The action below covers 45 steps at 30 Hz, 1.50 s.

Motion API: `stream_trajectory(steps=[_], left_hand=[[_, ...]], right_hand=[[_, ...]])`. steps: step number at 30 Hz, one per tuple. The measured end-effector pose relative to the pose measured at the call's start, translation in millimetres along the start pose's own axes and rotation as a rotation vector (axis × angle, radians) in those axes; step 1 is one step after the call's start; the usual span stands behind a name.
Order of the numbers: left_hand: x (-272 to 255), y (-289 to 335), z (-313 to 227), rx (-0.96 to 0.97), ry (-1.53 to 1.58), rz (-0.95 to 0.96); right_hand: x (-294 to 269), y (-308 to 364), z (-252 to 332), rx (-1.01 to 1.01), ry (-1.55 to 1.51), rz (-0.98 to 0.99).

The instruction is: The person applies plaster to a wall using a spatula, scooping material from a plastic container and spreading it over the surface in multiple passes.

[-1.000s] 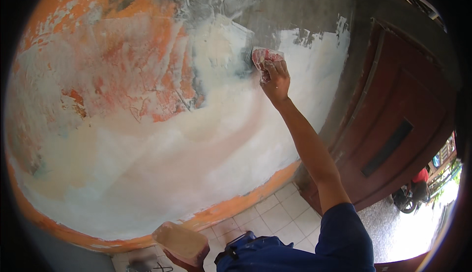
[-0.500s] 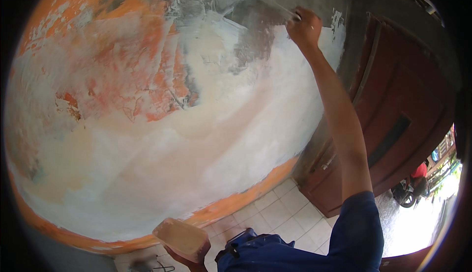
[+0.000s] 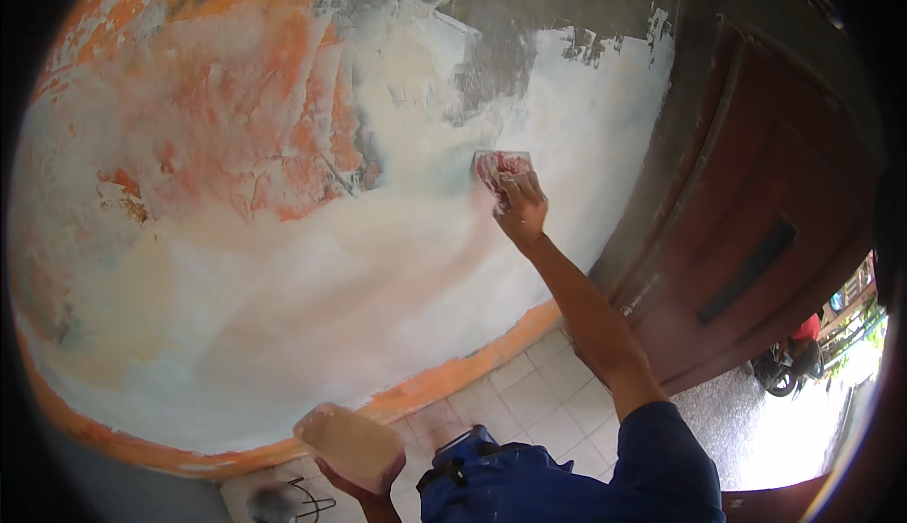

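Observation:
My right hand [image 3: 524,213] is closed around a wide, flat putty scraper [image 3: 499,164] smeared with red and white. The scraper lies flat against the wall [image 3: 378,287], around the border of the white coat and a grey bare strip. Low and to the left, my left hand [image 3: 357,490] grips a rectangular tub [image 3: 331,433] from beneath. Inside the tub shows a smooth beige surface that looks like putty. White filler covers the wall's lower part and right side, while orange and grey patches show higher up.
A dark red-brown door [image 3: 756,230] stands on the right, past the wall's corner. Pale floor tiles [image 3: 529,395] lie below. Near the tub on the floor is a blurred round object [image 3: 272,502] with wire-like legs. A motorbike [image 3: 779,372] stands outside at the lower right.
My right hand has swept down and left from the wall's upper right with the scraper, whose flat back now shows. White coating now shows where my arm was. The tub has barely moved.

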<state>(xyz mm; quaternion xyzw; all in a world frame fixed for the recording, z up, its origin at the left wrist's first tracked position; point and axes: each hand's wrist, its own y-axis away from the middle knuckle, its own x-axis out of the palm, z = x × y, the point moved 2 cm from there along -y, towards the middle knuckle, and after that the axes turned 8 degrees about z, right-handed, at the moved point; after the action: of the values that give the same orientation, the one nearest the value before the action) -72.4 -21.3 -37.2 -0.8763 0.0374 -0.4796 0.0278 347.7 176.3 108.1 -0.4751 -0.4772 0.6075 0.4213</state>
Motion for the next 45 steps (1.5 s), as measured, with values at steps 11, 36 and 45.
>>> stream_trajectory(steps=[11, 36, 45], left_hand=[[15.3, 0.7, 23.5, -0.055, 0.084, -0.133], [-10.2, 10.1, 16.0, 0.006, 0.2, -0.062], [-8.7, 10.0, 0.7, 0.005, 0.183, -0.134]], right_hand=[[-62.7, -232.8, -21.6, -0.034, 0.14, -0.185], [19.3, -111.0, 41.4, -0.117, 0.082, 0.155], [-49.3, -131.2, 62.6, -0.174, -0.01, 0.159]])
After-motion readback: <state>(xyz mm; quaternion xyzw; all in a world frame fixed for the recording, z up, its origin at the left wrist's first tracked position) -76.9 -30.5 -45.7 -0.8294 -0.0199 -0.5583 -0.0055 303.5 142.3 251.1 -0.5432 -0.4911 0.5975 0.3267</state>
